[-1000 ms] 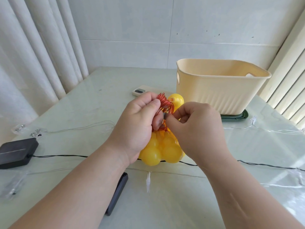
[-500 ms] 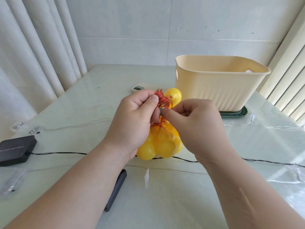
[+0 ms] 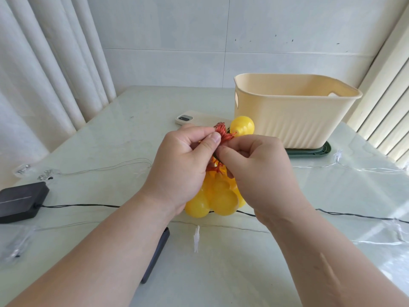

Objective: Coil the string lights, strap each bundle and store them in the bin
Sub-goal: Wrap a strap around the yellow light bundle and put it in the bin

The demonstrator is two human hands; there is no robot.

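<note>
A coiled bundle of string lights with several yellow globe bulbs and orange-red wire hangs above the table between my hands. My left hand grips the coiled orange wire at the top, thumb pressed on it. My right hand pinches something dark at the bundle's middle; what it is stays hidden by the fingers. One bulb sticks up behind the hands. The cream bin stands at the back right on a dark green lid.
A black box with a black cord crossing the table lies at left. Thin clear-wire light strings lie spread across the table. A phone sits behind the hands; a dark flat case lies under my left forearm.
Both hands and the bundle have risen slightly. My right fingers have shifted closer in against the wire at the bundle's middle.
</note>
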